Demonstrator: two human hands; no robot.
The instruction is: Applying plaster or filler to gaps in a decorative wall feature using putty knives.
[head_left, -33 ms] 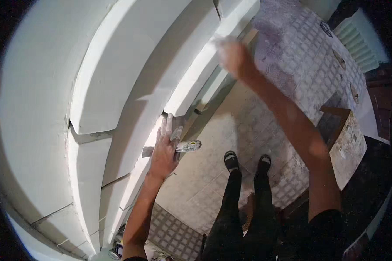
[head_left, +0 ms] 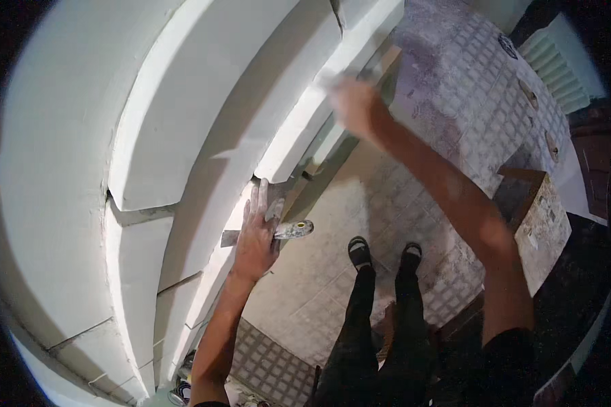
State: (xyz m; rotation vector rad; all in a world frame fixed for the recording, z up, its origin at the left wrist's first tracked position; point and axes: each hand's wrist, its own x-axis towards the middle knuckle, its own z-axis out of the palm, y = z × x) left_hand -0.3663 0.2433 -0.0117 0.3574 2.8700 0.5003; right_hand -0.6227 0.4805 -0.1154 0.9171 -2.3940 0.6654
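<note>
Head view: our left hand [head_left: 258,239] grasps a putty knife [head_left: 294,229] crosswise beneath its palm, likely to spare the fingertips for the white moulding [head_left: 295,132]; our right hand [head_left: 355,107] blurs, its grip we cannot tell.

Floor [head_left: 482,74] of grid-patterned tile, dusted pale, a purplish stain [head_left: 421,64] toward the top. Upper right, I make out a white ribbed panel [head_left: 557,68], radiator-like; near it, a small black ring-shaped object [head_left: 508,46]. Two tan oval items [head_left: 552,145] on the tiles below, kind unclear on my feed. Right: wood-edged box [head_left: 546,227], side splattered white. Past it, dark reddish-brown furniture [head_left: 594,159], partly in shadow.
</note>
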